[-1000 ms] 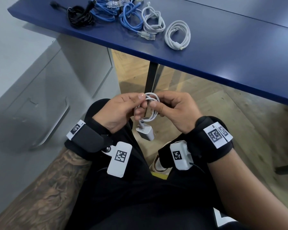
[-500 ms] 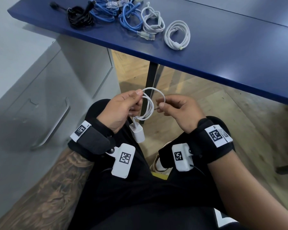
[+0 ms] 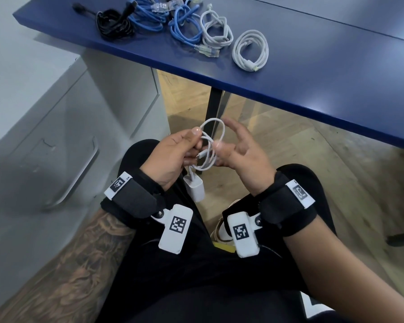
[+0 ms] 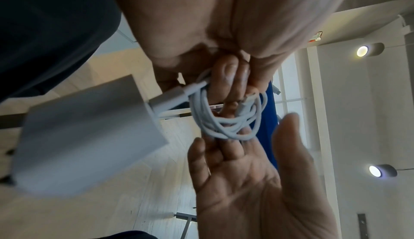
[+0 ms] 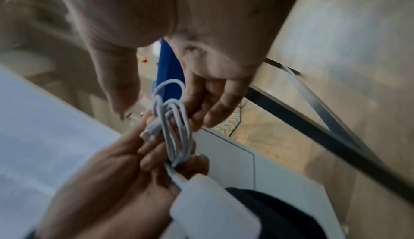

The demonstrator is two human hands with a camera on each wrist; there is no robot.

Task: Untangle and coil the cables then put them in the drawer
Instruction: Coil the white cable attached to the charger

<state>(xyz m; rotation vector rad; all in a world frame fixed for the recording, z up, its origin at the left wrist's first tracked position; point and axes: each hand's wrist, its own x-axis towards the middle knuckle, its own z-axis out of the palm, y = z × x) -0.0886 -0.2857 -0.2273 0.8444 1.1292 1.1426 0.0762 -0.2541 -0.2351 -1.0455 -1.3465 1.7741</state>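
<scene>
Over my lap, my left hand (image 3: 173,157) pinches a small coil of white charger cable (image 3: 208,148) between thumb and fingers. Its white plug block (image 3: 194,188) hangs below the hand. My right hand (image 3: 243,152) is beside the coil with fingers spread, its thumb tip touching the loops. The left wrist view shows the coil (image 4: 226,118) against my left fingertips (image 4: 233,76), with the right palm (image 4: 257,180) open. The right wrist view shows the cable's connector end (image 5: 150,131) lying against the loops (image 5: 177,127). The grey drawer unit (image 3: 56,145) stands to my left, its drawers closed.
On the blue table (image 3: 313,73) lie a black cable (image 3: 114,24), two blue cables (image 3: 149,19) (image 3: 184,31), a loose white cable (image 3: 216,31) and a coiled white cable (image 3: 251,50). A drawer handle (image 3: 79,173) is near my left wrist. A table leg (image 3: 214,108) stands ahead.
My right hand has let go of the cable end and spread its fingers. The free connector now lies in the coil, which my left hand still holds.
</scene>
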